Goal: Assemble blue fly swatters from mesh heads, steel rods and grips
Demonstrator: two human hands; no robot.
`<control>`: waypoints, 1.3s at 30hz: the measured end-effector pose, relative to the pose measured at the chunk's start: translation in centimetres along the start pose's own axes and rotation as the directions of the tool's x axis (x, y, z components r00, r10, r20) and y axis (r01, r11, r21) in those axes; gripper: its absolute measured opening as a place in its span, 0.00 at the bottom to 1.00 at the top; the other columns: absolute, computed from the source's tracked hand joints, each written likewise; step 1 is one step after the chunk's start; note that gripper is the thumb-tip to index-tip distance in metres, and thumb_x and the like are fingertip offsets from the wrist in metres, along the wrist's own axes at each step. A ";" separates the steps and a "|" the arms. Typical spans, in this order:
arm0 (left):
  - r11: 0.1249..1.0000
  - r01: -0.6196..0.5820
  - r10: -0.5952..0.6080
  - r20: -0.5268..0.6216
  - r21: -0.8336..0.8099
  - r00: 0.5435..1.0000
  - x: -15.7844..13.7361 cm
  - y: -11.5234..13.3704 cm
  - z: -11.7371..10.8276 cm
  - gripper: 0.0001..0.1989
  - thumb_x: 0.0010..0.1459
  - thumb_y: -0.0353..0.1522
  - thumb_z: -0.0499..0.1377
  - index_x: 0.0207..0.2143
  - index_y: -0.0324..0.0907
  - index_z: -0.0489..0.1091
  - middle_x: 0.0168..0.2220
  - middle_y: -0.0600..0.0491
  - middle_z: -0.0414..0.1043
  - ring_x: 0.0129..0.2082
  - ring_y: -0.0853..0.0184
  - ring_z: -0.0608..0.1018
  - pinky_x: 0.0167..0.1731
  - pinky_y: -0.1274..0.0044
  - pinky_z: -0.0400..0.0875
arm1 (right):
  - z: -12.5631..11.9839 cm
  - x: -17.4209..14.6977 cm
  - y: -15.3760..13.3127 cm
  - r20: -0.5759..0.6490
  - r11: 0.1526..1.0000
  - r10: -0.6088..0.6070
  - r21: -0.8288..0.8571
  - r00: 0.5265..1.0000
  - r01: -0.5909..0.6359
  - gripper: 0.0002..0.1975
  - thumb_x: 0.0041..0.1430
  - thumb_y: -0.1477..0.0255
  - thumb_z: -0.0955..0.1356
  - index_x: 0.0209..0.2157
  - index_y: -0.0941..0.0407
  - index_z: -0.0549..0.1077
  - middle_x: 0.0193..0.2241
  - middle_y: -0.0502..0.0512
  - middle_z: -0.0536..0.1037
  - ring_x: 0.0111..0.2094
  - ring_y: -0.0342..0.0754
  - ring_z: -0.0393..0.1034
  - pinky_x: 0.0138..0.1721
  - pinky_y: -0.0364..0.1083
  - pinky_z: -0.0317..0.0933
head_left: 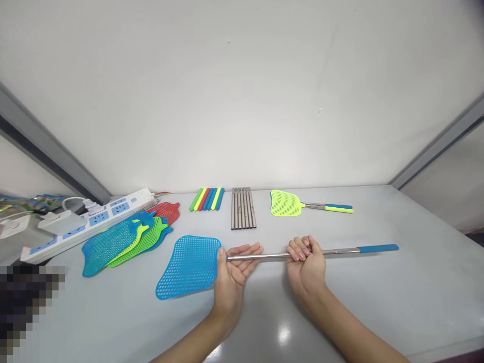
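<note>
A blue fly swatter (189, 267) with a long telescopic metal rod and a blue grip (378, 248) lies level across both my hands above the table. At the neck, where the perforated head meets the rod, my left hand (232, 277) holds it, thumb pressed on the head and the other fingers stretched out under the rod. My right hand (307, 264) has its fingers wrapped round the middle of the extended rod. Farther back on the table rest swatters with a yellow-green head (286, 203) on top and a blue one mostly hidden beneath.
On the left, loose swatter heads (113, 242) in several colours overlap beside a white power strip (98, 218) with plugs. Coloured grips (206, 199) and metal rods (243, 209) lie in rows toward the back wall (242, 101). Grey frame posts (434, 143) stand at both sides.
</note>
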State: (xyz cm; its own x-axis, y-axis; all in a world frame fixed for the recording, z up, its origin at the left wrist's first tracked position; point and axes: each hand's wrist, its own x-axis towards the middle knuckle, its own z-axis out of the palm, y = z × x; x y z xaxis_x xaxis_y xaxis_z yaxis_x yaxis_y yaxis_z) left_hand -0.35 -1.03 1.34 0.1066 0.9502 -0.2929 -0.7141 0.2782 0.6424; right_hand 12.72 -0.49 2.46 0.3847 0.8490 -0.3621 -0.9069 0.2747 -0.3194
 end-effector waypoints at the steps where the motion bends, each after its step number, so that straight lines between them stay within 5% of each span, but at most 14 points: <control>1: 1.000 -0.007 0.007 -0.013 0.001 1.000 0.0 0.1 0.0 0.23 0.54 0.43 0.44 0.30 0.32 0.67 0.36 0.36 0.71 0.38 0.57 0.73 0.44 0.66 0.61 | 0.1 -0.3 0.1 0.012 1.000 -0.009 0.001 1.000 0.009 0.11 0.49 0.76 0.61 0.18 0.58 0.53 0.12 0.41 0.46 0.12 0.33 0.42 0.13 0.36 0.42; 14: 0.999 -0.029 0.031 -0.079 0.024 0.996 1.0 0.9 -0.5 0.24 0.53 0.44 0.43 0.29 0.33 0.68 0.32 0.39 0.73 0.34 0.56 0.75 0.40 0.64 0.62 | 0.8 0.6 0.1 -0.068 0.977 0.204 -0.053 0.977 -0.208 0.11 0.46 0.75 0.62 0.16 0.57 0.54 0.13 0.43 0.49 0.15 0.36 0.46 0.17 0.38 0.49; 20: 0.999 -0.022 0.025 -0.092 0.028 0.995 1.8 1.5 -0.5 0.23 0.52 0.45 0.45 0.29 0.34 0.68 0.34 0.40 0.73 0.36 0.56 0.74 0.41 0.65 0.62 | 1.0 1.5 0.2 -0.054 0.927 0.195 -0.316 0.979 -0.202 0.08 0.48 0.71 0.62 0.19 0.58 0.61 0.20 0.49 0.61 0.24 0.41 0.59 0.28 0.42 0.57; 28: 0.998 -0.036 0.042 -0.109 0.059 0.993 2.4 2.2 -0.6 0.22 0.51 0.45 0.47 0.30 0.35 0.68 0.35 0.42 0.73 0.36 0.58 0.74 0.40 0.66 0.63 | 0.5 2.4 0.8 0.065 0.858 0.196 -0.494 0.978 -0.139 0.12 0.50 0.65 0.61 0.19 0.57 0.62 0.19 0.48 0.60 0.21 0.40 0.56 0.23 0.42 0.53; 35: 0.997 -0.014 0.020 -0.076 0.080 0.997 2.7 2.3 -0.7 0.23 0.51 0.45 0.46 0.32 0.35 0.68 0.36 0.41 0.72 0.34 0.59 0.74 0.38 0.67 0.65 | 1.2 2.8 0.2 0.189 0.746 0.478 -0.602 0.858 -0.283 0.13 0.49 0.61 0.62 0.23 0.58 0.66 0.16 0.46 0.57 0.18 0.39 0.53 0.23 0.42 0.51; 39: 0.996 -0.008 0.013 -0.058 0.092 0.998 2.5 2.4 -0.6 0.24 0.51 0.46 0.46 0.33 0.34 0.68 0.36 0.40 0.72 0.33 0.59 0.74 0.38 0.68 0.65 | 1.2 3.0 0.2 0.224 0.732 0.518 -0.615 0.826 -0.292 0.13 0.50 0.61 0.61 0.25 0.58 0.66 0.16 0.46 0.57 0.19 0.40 0.54 0.25 0.42 0.51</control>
State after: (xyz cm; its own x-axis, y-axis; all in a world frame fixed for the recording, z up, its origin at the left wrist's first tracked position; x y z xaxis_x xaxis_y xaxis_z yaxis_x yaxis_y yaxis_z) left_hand -2.24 1.90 1.70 0.0566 0.9439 -0.3252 -0.6484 0.2825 0.7070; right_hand 13.46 2.63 2.36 -0.1905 0.9444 -0.2680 -0.6706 -0.3245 -0.6670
